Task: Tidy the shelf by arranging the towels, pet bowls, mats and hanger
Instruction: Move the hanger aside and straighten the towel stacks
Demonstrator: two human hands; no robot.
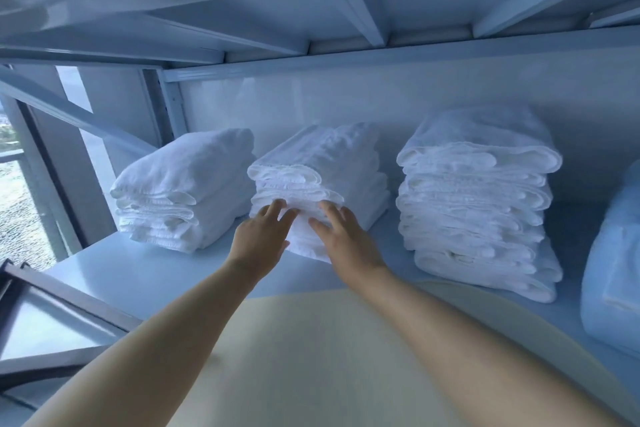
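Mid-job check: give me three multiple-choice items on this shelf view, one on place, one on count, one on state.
1. Which white towel stack do both hands touch? A) left B) middle C) right
2. How many white towel stacks stand on the shelf? A) two B) three C) five
3. How do the fingers lie? A) straight, spread B) fisted C) round a hanger
Key: 1 B: left hand and right hand touch the middle stack. 2 B: left stack, middle stack, right stack. 3 A: spread on the towels.
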